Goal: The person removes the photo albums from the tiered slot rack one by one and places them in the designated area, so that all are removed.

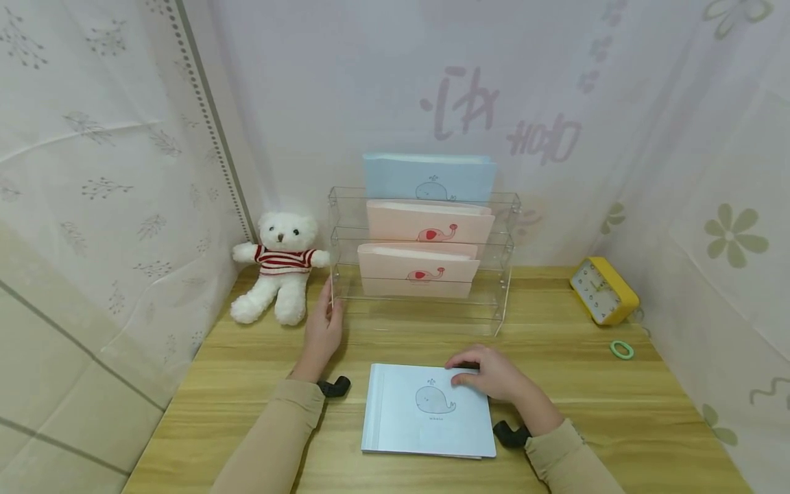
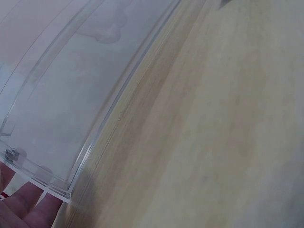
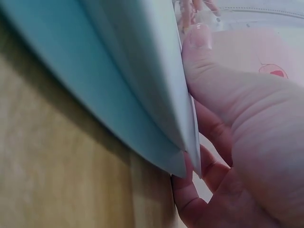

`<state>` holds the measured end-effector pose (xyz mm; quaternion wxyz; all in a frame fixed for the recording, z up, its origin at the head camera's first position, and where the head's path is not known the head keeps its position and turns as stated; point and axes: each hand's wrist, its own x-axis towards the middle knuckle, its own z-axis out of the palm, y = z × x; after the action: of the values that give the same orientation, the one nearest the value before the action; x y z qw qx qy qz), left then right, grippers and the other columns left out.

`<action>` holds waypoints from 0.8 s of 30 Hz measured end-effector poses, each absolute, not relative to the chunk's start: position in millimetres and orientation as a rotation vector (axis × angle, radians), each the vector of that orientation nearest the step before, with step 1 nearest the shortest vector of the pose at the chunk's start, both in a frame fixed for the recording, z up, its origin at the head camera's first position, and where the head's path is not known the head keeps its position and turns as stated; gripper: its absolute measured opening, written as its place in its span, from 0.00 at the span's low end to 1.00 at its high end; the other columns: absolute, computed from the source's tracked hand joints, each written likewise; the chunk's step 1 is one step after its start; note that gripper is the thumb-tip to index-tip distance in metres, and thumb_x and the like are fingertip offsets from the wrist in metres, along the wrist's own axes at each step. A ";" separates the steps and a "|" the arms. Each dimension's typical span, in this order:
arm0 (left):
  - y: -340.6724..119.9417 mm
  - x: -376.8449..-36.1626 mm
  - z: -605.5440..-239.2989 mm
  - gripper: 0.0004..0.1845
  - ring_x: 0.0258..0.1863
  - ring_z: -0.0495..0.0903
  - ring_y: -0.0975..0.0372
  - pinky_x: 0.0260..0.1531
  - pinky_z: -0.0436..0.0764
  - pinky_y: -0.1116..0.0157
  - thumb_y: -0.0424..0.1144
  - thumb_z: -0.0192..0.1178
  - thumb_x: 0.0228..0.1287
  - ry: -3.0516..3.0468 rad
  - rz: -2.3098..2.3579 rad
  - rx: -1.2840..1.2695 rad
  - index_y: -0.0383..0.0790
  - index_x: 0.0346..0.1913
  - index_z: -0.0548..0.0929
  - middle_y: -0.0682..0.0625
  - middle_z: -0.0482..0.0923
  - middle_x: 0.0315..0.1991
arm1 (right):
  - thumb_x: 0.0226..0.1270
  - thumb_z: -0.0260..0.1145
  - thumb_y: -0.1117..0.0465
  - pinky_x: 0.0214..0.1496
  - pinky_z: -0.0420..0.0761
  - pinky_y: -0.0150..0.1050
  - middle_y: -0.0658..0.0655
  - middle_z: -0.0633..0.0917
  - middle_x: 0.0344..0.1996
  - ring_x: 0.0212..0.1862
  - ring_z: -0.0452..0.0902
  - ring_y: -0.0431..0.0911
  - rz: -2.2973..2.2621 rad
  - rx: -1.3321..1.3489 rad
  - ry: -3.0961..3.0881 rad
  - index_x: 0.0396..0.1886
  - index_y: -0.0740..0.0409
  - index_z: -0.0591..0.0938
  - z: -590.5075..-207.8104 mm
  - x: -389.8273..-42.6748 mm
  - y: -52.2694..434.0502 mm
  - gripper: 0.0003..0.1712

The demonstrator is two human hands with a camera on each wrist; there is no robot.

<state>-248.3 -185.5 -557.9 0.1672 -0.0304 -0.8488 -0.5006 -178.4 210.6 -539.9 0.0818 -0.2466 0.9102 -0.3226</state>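
The left hand rests flat-fingered against the clear acrylic 3-tier rack while the right hand pinches the pale blue whale-print booklet, which I judge must next be raised clear of the wooden table.

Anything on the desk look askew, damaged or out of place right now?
Nothing stands out. The clear rack stands square with three booklets upright in it; the blue booklet lies flat on the desk under the right hand. The left hand touches the rack's left edge.

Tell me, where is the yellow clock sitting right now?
In the head view, the yellow clock sits at the far right of the wooden desk, right of the clear rack, with a small green ring just in front of it.
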 end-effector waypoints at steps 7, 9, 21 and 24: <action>-186.1 -247.6 -558.0 0.33 0.78 0.75 0.39 0.76 0.79 0.40 0.47 0.48 0.91 -2.424 -1.439 -0.082 0.60 0.91 0.54 0.34 0.71 0.81 | 0.68 0.80 0.46 0.61 0.86 0.45 0.37 0.93 0.51 0.58 0.86 0.45 -0.928 -0.764 2.743 0.52 0.32 0.94 -540.0 -178.3 208.7 0.13; -186.3 -247.8 -558.4 0.33 0.78 0.75 0.38 0.76 0.78 0.40 0.48 0.47 0.91 -2.424 -1.441 -0.083 0.61 0.91 0.54 0.34 0.71 0.81 | 0.68 0.80 0.45 0.60 0.87 0.44 0.37 0.93 0.50 0.57 0.86 0.45 -0.925 -0.802 2.752 0.52 0.33 0.94 -539.7 -178.3 208.8 0.13; -186.7 -248.6 -557.4 0.34 0.75 0.77 0.37 0.75 0.80 0.39 0.43 0.51 0.90 -2.428 -1.425 -0.070 0.60 0.91 0.56 0.32 0.73 0.79 | 0.68 0.81 0.44 0.60 0.87 0.45 0.37 0.94 0.49 0.55 0.86 0.42 -0.905 -0.901 2.775 0.51 0.34 0.94 -542.6 -179.0 208.7 0.14; -185.9 -249.4 -557.2 0.34 0.77 0.76 0.39 0.76 0.79 0.40 0.44 0.49 0.90 -2.434 -1.429 -0.075 0.60 0.91 0.55 0.34 0.72 0.80 | 0.68 0.80 0.44 0.61 0.87 0.47 0.38 0.94 0.49 0.55 0.87 0.44 -0.894 -0.939 2.783 0.51 0.35 0.94 -542.2 -178.7 209.1 0.14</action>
<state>-249.4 -185.9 -557.2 0.1582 -0.0261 -0.8512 -0.4998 -178.7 209.1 -542.2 0.0357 -0.3056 0.9059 -0.2909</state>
